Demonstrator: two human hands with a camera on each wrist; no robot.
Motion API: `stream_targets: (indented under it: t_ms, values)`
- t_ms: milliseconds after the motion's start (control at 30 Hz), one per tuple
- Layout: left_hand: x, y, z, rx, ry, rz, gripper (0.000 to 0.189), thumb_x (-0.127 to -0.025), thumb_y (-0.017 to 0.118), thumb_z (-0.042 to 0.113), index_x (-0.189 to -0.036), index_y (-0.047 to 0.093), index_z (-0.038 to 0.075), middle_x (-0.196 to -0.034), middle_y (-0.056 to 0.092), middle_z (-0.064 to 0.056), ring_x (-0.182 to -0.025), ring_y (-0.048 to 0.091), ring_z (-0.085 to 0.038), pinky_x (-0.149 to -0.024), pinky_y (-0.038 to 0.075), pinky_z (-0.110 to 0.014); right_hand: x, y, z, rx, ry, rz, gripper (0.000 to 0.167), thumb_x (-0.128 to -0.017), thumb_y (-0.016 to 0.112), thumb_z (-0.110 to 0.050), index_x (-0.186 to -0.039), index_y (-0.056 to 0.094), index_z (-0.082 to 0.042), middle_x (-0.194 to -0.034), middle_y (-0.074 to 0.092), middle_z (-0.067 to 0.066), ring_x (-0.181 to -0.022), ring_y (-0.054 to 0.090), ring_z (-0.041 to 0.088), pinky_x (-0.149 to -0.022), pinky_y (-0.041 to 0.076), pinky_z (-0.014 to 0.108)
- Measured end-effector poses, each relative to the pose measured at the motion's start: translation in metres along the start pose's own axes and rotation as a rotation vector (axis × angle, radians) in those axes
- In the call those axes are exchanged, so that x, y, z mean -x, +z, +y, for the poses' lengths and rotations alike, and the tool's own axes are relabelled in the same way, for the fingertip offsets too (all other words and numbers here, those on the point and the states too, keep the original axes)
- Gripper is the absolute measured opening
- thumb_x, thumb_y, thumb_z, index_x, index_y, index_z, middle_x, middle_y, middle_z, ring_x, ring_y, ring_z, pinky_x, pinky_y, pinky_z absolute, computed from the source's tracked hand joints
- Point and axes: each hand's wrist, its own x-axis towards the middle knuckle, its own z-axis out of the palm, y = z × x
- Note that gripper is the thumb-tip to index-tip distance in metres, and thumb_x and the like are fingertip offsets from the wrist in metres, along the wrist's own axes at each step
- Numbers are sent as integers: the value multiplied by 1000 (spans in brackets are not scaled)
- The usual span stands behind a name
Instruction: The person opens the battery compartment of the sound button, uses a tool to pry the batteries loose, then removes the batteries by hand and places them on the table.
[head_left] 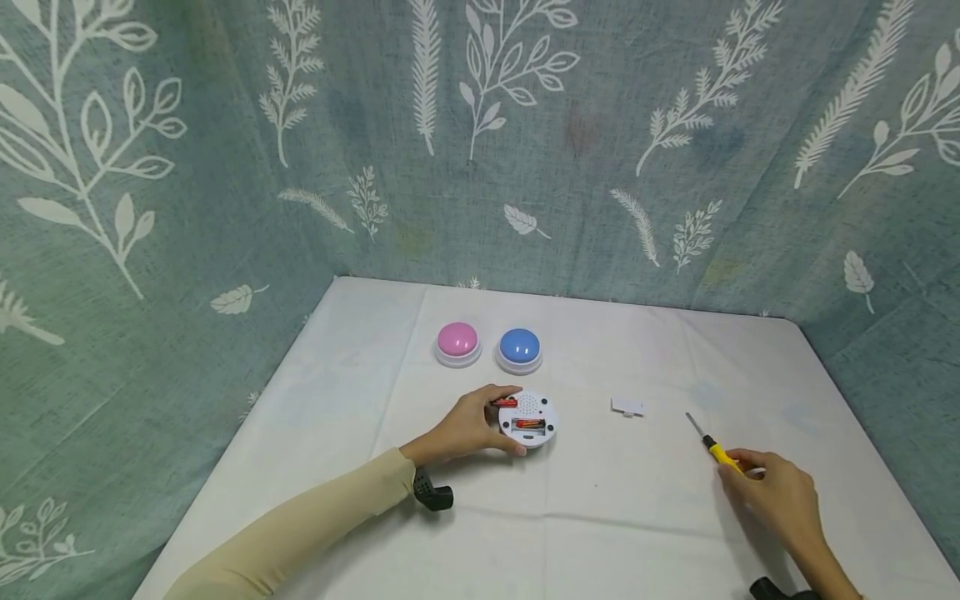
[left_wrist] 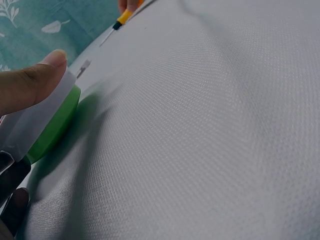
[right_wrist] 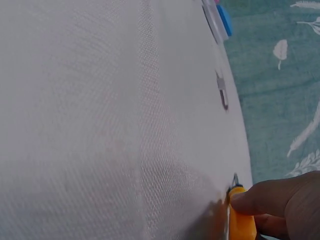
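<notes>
My left hand (head_left: 468, 429) grips a round white push-button device (head_left: 546, 407) by its rim, underside up. Its green dome (left_wrist: 59, 122) faces down in the left wrist view. One red battery (head_left: 531, 423) lies in the uncovered compartment. Another red battery (head_left: 505, 402) shows near the left fingertips; whether the fingers hold it or it only lies on the device I cannot tell. Off to the right, my right hand (head_left: 783, 496) holds a screwdriver by its yellow handle (head_left: 723, 456), the metal tip pointing away and to the left. A small white battery cover (head_left: 627, 407) lies between the hands.
Behind the left hand stand a pink push-button (head_left: 457, 340) and a blue push-button (head_left: 519, 346), domes up. White cloth covers the table (head_left: 600, 542). A green leaf-patterned curtain (head_left: 480, 208) hangs along the back and sides.
</notes>
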Motion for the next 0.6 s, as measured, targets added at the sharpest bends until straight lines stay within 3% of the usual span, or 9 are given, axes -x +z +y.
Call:
stream_targets:
  t_ms: [233, 600]
  values:
    - [1, 0, 0, 0, 2, -1, 98, -64, 100, 39, -149, 55, 21, -124, 61, 9, -102, 55, -16, -85, 48, -29, 1, 3, -3, -13, 2, -60, 51, -88, 80, -25, -125, 67, 7, -88, 70, 13, -76, 69, 28, -55, 43, 33]
    - [1, 0, 0, -7, -1, 1, 98, -64, 100, 39, -149, 54, 23, -125, 60, 10, -104, 54, -16, -87, 47, -31, 0, 3, -10, 37, -14, -14, 58, -93, 77, -33, -124, 65, 15, -77, 67, 9, -70, 61, 24, -55, 42, 32]
